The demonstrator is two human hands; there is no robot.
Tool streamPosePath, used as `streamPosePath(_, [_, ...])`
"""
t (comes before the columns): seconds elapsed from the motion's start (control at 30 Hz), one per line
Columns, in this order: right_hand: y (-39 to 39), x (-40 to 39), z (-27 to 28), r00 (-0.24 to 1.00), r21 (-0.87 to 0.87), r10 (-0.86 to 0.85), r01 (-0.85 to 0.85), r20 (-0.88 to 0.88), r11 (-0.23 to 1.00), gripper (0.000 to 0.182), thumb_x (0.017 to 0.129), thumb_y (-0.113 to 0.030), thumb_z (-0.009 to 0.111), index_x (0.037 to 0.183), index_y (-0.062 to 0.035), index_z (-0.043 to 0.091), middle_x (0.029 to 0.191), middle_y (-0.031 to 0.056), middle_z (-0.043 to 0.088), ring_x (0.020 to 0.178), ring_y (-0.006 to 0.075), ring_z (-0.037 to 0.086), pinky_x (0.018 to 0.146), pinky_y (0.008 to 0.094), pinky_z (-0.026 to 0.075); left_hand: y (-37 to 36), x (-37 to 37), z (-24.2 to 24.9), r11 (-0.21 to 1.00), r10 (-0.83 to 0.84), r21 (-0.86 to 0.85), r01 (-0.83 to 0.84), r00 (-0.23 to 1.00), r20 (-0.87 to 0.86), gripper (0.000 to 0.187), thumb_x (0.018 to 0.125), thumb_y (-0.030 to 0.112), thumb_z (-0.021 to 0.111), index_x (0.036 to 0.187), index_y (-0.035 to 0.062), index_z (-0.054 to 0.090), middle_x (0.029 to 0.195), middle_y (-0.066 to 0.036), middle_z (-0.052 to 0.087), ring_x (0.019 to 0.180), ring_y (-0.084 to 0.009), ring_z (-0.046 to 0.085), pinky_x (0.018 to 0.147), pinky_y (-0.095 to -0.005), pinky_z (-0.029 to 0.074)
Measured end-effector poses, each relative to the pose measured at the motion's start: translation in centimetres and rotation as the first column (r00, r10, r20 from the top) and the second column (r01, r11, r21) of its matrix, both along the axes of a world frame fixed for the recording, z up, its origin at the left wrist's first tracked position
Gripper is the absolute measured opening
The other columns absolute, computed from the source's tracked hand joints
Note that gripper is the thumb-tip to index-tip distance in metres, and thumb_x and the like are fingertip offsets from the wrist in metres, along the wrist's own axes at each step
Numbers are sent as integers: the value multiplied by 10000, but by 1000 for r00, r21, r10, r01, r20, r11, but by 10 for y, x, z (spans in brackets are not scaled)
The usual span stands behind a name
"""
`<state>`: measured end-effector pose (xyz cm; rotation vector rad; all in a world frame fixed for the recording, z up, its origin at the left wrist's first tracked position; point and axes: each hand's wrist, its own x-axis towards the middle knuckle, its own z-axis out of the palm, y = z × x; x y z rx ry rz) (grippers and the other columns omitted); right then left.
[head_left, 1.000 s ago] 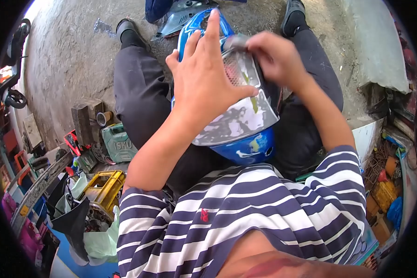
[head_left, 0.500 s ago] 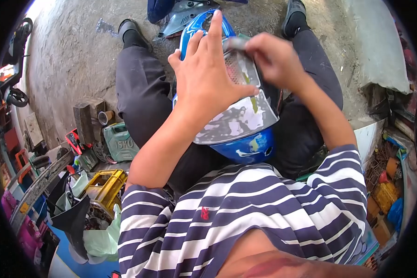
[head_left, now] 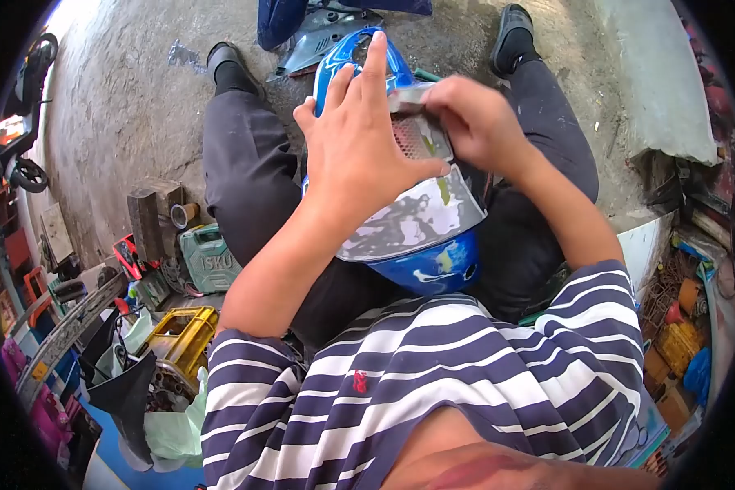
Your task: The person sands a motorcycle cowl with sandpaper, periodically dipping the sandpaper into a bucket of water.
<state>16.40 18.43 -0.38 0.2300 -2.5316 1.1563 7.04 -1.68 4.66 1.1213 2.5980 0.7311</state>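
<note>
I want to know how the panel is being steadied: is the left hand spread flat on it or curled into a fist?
Spread flat. The left hand lies open on the blue panel, fingers extended and apart.

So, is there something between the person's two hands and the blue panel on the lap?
Nothing visible stands between the left hand and the blue panel: it lies flat on the sanded grey area. The right hand presses a small grey piece, probably sandpaper, against the panel, so only that lies between.
</note>
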Motion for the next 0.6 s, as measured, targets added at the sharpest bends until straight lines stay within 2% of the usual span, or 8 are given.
streamPosePath(0.03, [11,-6,-7,996,36,-80,79,25,996,315,834,90,706,1120,-41,703,998,171,721,942,406,726,826,453,591,1,-1,1,1000,-2,-2,2,1000,-5,1563,514,521,1039,1743,97,170,1474,-174,644,1475,-342,521,1141,-637,324])
streamPosePath(0.1, [16,-7,-8,997,37,-64,62,54,997,314,828,90,713,1115,-38,704,999,175,721,934,412,725,826,450,594,3,1,4,1000,-1,-14,1,1000,-4,1569,511,518,1041,1744,99,166,1482,-172,638,1477,-342,517,1147,-636,321])
streamPosePath(0.17, [-7,-3,9,994,38,95,-93,-60,995,220,906,109,686,1083,-19,657,1008,160,708,920,360,729,813,391,589,2,-1,2,1000,5,5,-5,1000,9,1566,514,510,1043,1745,108,164,1502,-170,624,1488,-341,506,1147,-631,320])
streamPosePath(0.23, [6,-3,-6,998,-44,-43,45,49,998,265,869,133,661,1087,-18,663,1017,164,712,921,355,730,811,390,591,-1,0,1,1000,4,8,-4,1000,16,1565,514,506,1043,1746,113,163,1507,-167,621,1493,-340,504,1150,-626,319])
streamPosePath(0.3, [17,-6,-15,989,17,-117,116,86,993,274,864,135,659,1088,-22,665,1026,167,711,926,363,728,812,399,591,-2,4,2,1000,5,-20,-5,1000,7,1567,513,505,1044,1747,115,160,1485,-163,641,1492,-340,507,1151,-615,322])
streamPosePath(0.37, [-6,-2,8,993,12,115,-115,-23,993,230,912,113,681,1098,-22,673,1045,168,715,921,362,728,799,406,592,1,0,3,1000,8,-4,-8,1000,11,1565,517,507,1043,1747,113,159,1477,-166,647,1490,-340,509,1149,-615,322])
streamPosePath(0.5, [23,-9,-18,991,45,-123,121,51,992,247,907,126,667,1103,-25,666,1013,168,713,914,356,727,830,392,594,2,1,1,1000,-6,4,6,1000,1,1559,518,517,1041,1743,97,173,1495,-172,637,1490,-340,510,1144,-620,324])
streamPosePath(0.6, [-9,-2,8,993,31,92,-90,-74,995,232,920,108,677,1113,-19,679,978,166,729,884,328,748,808,391,601,2,0,3,1000,4,-5,-4,1000,5,1555,530,519,1039,1743,90,165,1500,-171,635,1484,-339,516,1142,-626,325])
